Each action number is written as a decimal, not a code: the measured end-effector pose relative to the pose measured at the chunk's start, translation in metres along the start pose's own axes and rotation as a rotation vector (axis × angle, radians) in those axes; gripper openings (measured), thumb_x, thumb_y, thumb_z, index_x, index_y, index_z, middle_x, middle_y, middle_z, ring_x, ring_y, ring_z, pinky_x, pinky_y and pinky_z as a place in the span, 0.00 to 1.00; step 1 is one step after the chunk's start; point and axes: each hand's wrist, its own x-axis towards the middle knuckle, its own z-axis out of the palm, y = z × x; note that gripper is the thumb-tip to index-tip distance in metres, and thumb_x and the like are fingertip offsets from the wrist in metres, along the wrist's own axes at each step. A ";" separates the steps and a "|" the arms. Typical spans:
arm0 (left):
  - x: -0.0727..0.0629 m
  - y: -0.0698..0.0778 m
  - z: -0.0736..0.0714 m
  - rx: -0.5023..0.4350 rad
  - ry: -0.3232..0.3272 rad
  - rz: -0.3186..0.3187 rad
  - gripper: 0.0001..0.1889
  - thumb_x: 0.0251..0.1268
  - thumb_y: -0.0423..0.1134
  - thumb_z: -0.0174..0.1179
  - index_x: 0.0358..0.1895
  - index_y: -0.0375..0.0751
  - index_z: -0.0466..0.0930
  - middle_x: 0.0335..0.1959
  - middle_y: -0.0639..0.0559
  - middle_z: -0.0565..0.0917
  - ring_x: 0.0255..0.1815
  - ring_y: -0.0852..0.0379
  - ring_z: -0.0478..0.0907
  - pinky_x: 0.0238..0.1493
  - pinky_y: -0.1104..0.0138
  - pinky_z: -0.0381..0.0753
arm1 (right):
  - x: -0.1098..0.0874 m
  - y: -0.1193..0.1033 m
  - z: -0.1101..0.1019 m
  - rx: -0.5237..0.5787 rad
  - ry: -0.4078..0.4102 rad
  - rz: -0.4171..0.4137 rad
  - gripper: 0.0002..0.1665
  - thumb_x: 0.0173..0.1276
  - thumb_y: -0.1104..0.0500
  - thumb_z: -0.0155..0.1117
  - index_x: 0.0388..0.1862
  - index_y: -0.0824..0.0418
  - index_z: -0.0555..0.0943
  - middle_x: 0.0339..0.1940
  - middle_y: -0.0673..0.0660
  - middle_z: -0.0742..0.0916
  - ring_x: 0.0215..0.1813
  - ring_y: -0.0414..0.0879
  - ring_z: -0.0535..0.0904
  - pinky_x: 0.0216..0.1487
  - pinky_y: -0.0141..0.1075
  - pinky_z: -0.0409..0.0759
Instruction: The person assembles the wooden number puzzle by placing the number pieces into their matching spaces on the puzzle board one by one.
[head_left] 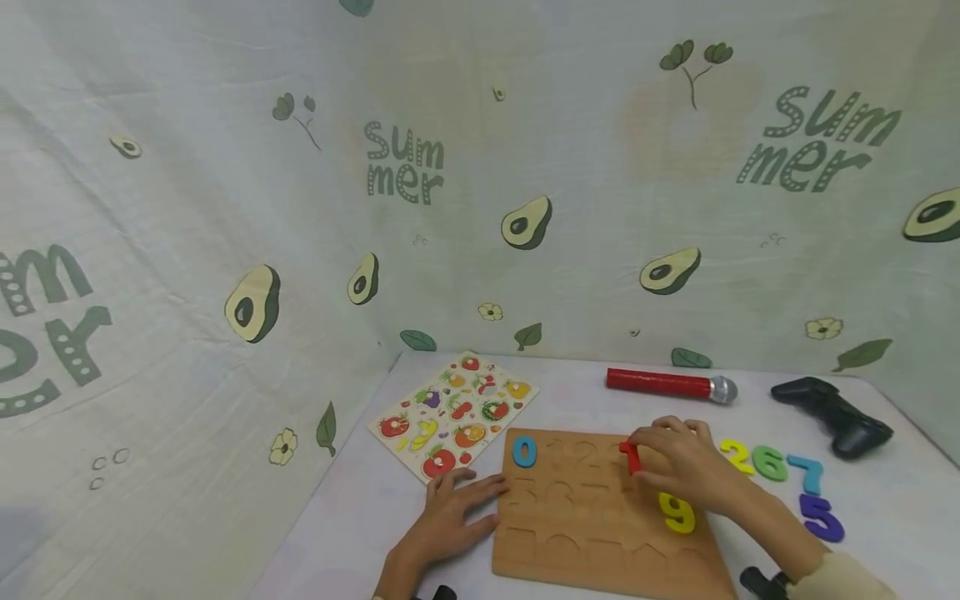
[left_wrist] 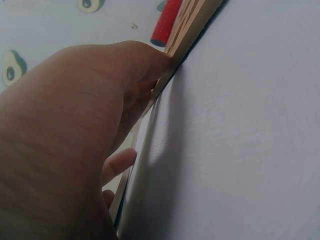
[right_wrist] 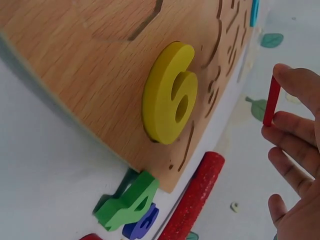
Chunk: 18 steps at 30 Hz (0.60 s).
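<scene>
Red piece (right_wrist: 271,101) between the right fingers (right_wrist: 296,125)

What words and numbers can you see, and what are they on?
"summer": cloth
"0": blue piece, board
"9": yellow piece, board
"2": another yellow piece
"6": green piece
"7": light-blue piece
"5": purple piece
"4": another green piece
Can't read clearly: red piece in right hand, small purple piece, board's faint outlines.
</scene>
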 end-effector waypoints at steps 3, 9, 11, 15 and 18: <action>-0.001 0.000 0.001 0.012 0.005 0.009 0.24 0.72 0.58 0.54 0.70 0.70 0.71 0.72 0.71 0.69 0.71 0.49 0.59 0.64 0.40 0.48 | 0.003 -0.002 0.003 0.018 -0.005 -0.016 0.28 0.57 0.45 0.78 0.55 0.52 0.85 0.51 0.49 0.86 0.59 0.55 0.71 0.58 0.62 0.56; -0.001 0.001 -0.001 0.023 0.018 0.025 0.24 0.73 0.57 0.54 0.70 0.68 0.72 0.72 0.69 0.69 0.71 0.48 0.60 0.64 0.39 0.48 | 0.010 -0.007 0.011 0.031 0.009 -0.054 0.27 0.58 0.44 0.77 0.55 0.51 0.84 0.51 0.48 0.87 0.60 0.54 0.71 0.58 0.62 0.57; -0.001 0.002 -0.002 0.018 0.018 0.027 0.24 0.73 0.57 0.54 0.71 0.67 0.72 0.72 0.69 0.69 0.71 0.47 0.60 0.64 0.39 0.48 | 0.013 -0.008 0.014 0.030 0.012 -0.065 0.26 0.58 0.45 0.78 0.54 0.51 0.85 0.50 0.48 0.86 0.59 0.54 0.71 0.58 0.62 0.57; -0.001 0.003 -0.002 0.008 0.014 0.028 0.24 0.74 0.57 0.53 0.71 0.67 0.71 0.72 0.68 0.69 0.71 0.47 0.60 0.64 0.38 0.48 | 0.019 -0.011 0.018 0.007 0.018 -0.095 0.25 0.57 0.47 0.78 0.53 0.53 0.85 0.50 0.48 0.87 0.59 0.53 0.72 0.59 0.63 0.58; -0.001 0.003 -0.002 0.011 0.010 0.026 0.24 0.73 0.58 0.53 0.71 0.67 0.71 0.72 0.69 0.69 0.71 0.46 0.60 0.64 0.38 0.48 | 0.022 -0.012 0.022 -0.014 0.018 -0.118 0.25 0.57 0.47 0.79 0.52 0.53 0.86 0.49 0.47 0.87 0.58 0.54 0.73 0.58 0.63 0.59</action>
